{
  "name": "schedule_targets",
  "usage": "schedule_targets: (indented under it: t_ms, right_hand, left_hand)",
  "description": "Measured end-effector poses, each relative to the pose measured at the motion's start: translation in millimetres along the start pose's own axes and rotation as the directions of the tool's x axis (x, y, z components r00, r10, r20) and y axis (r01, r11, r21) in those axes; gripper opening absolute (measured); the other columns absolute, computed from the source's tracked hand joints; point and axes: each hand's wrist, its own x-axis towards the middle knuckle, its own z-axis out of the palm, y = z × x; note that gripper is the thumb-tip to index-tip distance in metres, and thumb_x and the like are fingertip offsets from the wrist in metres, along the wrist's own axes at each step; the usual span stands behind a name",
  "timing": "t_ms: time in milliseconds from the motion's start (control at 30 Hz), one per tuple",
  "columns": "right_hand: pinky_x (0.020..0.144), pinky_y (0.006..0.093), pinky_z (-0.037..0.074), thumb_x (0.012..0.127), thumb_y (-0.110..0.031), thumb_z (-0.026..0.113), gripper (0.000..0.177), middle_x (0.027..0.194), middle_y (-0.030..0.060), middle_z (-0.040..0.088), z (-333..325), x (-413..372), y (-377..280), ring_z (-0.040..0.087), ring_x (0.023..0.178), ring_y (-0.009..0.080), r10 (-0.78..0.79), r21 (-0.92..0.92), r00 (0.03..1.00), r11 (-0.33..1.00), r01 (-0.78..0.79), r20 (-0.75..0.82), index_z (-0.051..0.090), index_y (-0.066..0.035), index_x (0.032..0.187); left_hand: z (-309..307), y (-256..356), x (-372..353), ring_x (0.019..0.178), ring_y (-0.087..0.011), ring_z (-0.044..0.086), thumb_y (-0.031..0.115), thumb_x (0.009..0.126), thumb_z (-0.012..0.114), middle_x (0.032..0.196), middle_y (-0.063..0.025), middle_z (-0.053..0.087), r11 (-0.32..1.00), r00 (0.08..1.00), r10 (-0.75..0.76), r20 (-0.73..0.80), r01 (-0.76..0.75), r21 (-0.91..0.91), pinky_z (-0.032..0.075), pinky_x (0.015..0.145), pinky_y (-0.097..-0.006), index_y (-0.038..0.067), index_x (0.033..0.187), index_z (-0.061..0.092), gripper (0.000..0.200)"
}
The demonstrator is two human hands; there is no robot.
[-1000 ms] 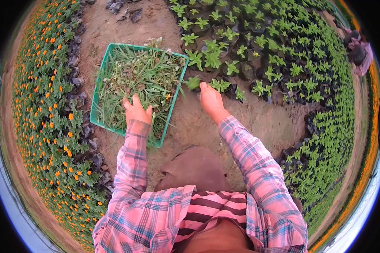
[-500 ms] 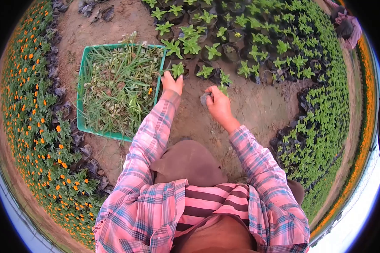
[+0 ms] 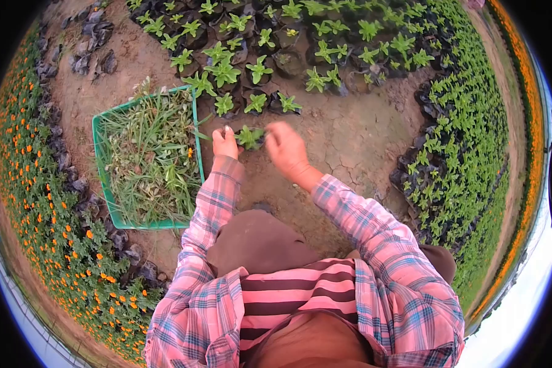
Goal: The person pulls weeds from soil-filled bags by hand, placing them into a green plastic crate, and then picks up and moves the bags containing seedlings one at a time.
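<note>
A small green seedling (image 3: 249, 137) in a dark bag stands between my two hands. On its left side, my left hand (image 3: 225, 144) is closed at the edge of the bag; the fingers partly hide what they grip. My right hand (image 3: 286, 150), blurred, is at the plant's right side, and whether its fingers hold anything is too smeared to tell. Just beyond are more bagged seedlings (image 3: 256, 102) in a row. To the left of my left hand lies a green crate (image 3: 199, 135) full of pulled grass and weeds (image 3: 150, 153).
Orange flowers (image 3: 52, 205) in dark bags fill the left side. Dense green plants (image 3: 466, 141) in bags curve along the right. Crumpled dark bags (image 3: 95, 30) lie at the top left. Bare soil (image 3: 349, 144) shows to the right of my right hand.
My right hand has moved left, to the seedling near my left hand; the grey lump it held no longer shows. The view has shifted, and the person at the top right is almost out of it.
</note>
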Motion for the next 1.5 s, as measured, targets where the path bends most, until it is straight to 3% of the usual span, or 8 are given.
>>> schedule_targets:
  t_ms: [167,500,767,900,1000,1033,1300,1500]
  right_hand:
    - [0.07,0.0334,0.059,0.089,-0.004,0.052,0.029,0.102,0.019,0.056,-6,27,41,0.064,0.087,0.0258,0.7,0.77,0.665,0.265,-0.58,0.259,0.04,0.008,0.113]
    - [0.078,0.0386,0.052,0.082,-0.012,0.059,0.024,0.093,0.0188,0.067,-25,12,100,0.066,0.088,0.0316,0.429,0.392,0.877,0.861,-0.325,-0.215,0.058,-0.002,0.104]
    - [0.08,0.0457,0.047,0.078,-0.011,0.062,0.019,0.096,0.0193,0.058,-128,-154,187,0.059,0.091,0.036,0.42,-0.087,0.456,0.653,-0.752,-0.784,0.06,-0.007,0.096]
    - [0.085,0.0457,0.047,0.077,-0.02,0.07,0.053,0.114,0.0251,0.047,-187,-165,173,0.056,0.099,0.0411,0.624,0.208,0.002,0.263,-0.942,-0.782,0.046,-0.008,0.122]
    - [0.04,0.0331,0.049,0.082,-0.021,0.066,0.031,0.072,0.0142,0.062,-180,-210,281,0.063,0.048,0.0212,0.577,0.037,0.255,0.444,-0.895,-0.776,0.052,-0.005,0.105]
    - [0.074,0.0506,0.049,0.077,-0.026,0.067,0.03,0.081,0.0237,0.065,-186,-202,260,0.062,0.078,0.0424,0.676,0.024,0.262,0.383,-0.923,-0.689,0.055,-0.005,0.094]
    - [0.064,0.0437,0.048,0.08,-0.023,0.068,0.021,0.076,0.0199,0.063,-160,-151,185,0.062,0.072,0.0373,0.581,-0.004,0.516,0.662,-0.75,-0.629,0.058,-0.005,0.083]
    - [0.062,0.0387,0.048,0.076,-0.014,0.064,0.014,0.075,0.0142,0.056,-117,-53,71,0.057,0.067,0.032,0.089,-0.053,0.958,0.993,-0.107,-0.273,0.056,-0.003,0.082]
  left_hand:
    - [13,-13,0,0.093,-0.0273,0.058,0.035,0.097,0.045,0.116,-0.0129,0.042,0.997,0.994,-0.07,0.086,0.072,-0.023,0.058,0.059,-0.0367,0.007,0.11,0.052,0.031]
    - [-20,-29,18,0.091,-0.0185,0.062,0.017,0.094,0.052,0.11,-0.0027,0.059,0.971,0.924,0.059,0.377,-0.141,0.193,0.059,0.069,-0.0363,0.015,0.122,0.049,0.027]
    - [-14,2,13,0.094,-0.0206,0.059,0.007,0.096,0.039,0.111,-0.007,0.057,0.99,0.945,-0.087,0.315,0.047,0.131,0.06,0.063,-0.035,0.006,0.117,0.052,0.025]
    - [-9,3,14,0.093,-0.0206,0.061,0.006,0.096,0.038,0.11,-0.0054,0.059,0.986,0.926,-0.098,0.366,0.04,0.161,0.06,0.064,-0.0367,0.009,0.119,0.053,0.027]
    - [-4,0,14,0.093,-0.0204,0.063,0.007,0.096,0.04,0.111,-0.005,0.061,0.965,0.94,-0.132,0.315,0.049,0.257,0.059,0.063,-0.0378,0.012,0.12,0.054,0.028]
    - [-1,4,3,0.091,-0.0204,0.063,0.007,0.095,0.041,0.111,-0.0053,0.061,0.976,0.947,-0.104,0.303,0.038,0.215,0.059,0.062,-0.0384,0.013,0.12,0.054,0.028]
    - [-6,-7,-18,0.098,-0.0289,0.063,-0.008,0.091,0.042,0.114,-0.0121,0.059,0.992,0.925,-0.078,0.372,0.109,-0.061,0.061,0.075,-0.0444,0.005,0.122,0.049,0.034]
    - [-14,9,-36,0.098,-0.0313,0.063,-0.012,0.088,0.04,0.115,-0.0136,0.058,0.983,0.943,-0.055,0.33,0.11,-0.15,0.062,0.074,-0.0431,0.003,0.119,0.051,0.036]
